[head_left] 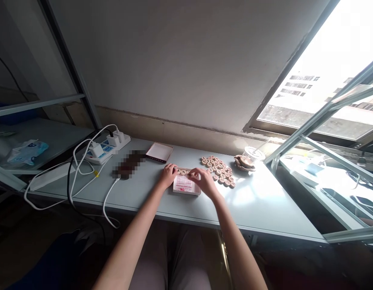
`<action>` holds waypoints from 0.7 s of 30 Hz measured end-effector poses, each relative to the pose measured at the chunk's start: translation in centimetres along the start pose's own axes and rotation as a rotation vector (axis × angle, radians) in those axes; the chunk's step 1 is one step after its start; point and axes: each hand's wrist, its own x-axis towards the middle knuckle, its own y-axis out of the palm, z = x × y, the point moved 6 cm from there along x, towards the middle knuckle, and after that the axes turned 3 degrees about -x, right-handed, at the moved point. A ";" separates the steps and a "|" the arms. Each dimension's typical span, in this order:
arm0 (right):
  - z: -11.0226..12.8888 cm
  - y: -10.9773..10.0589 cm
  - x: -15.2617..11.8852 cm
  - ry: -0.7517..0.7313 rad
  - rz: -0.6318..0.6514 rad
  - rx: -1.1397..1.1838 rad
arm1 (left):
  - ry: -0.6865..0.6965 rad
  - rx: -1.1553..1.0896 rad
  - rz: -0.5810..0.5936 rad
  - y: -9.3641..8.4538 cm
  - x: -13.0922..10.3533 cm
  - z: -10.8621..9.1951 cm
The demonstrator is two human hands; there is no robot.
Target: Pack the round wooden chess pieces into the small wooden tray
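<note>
Single head-worn view, set above the seated person and angled forward and down across the table (138, 193) toward the wall (174, 60). Forearms enter from the bottom edge; the table's middle lies at arm's reach. The window (325, 92) fills the upper right. Wide lens bends the edges.

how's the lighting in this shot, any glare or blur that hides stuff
Head view: the window is blown out white, throwing glare on the table beside the wooden discs; below the table lies in deep shadow; a pixelated patch hides something near the power strip.
</note>
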 end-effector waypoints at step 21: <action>-3.8 0.3 0.1 0.255 -0.221 -0.244 | -0.066 -0.113 0.005 -0.6 -0.3 0.2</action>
